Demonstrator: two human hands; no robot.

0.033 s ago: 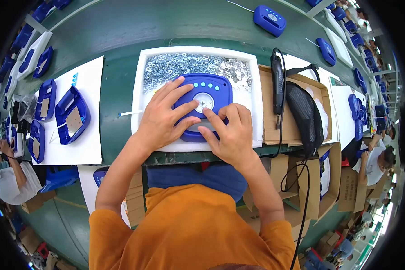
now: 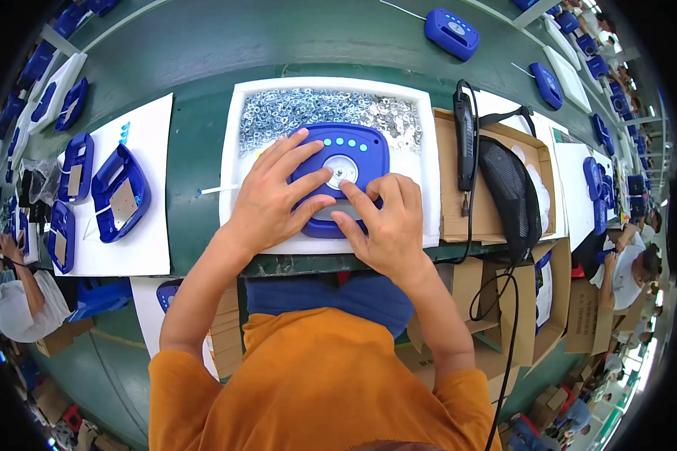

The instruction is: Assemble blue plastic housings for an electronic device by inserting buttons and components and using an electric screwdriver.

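A blue plastic housing [image 2: 372, 161] lies in front of me on a white foam tray [image 2: 432, 173], with a row of light-blue buttons and a pale round disc [image 2: 341, 170] at its centre. Across its left side rests my left hand [image 2: 274, 192], fingers spread, the index tip at the disc's edge. My right hand [image 2: 390, 225] is over the right side, its index tip touching the disc's lower part. The right thumb is apart from that index finger, and the other fingers are bent. A small metal piece shows in the disc's middle. Many small metal washers [image 2: 301, 105] fill the tray's far part.
Open blue housings [image 2: 120, 199] lie on a white sheet to the left. On the right, a cardboard box [image 2: 451, 214] holds a black mesh pouch [image 2: 506, 188] and a corded black tool [image 2: 465, 143]. Another blue unit [image 2: 452, 34] sits farther off. People work at both sides.
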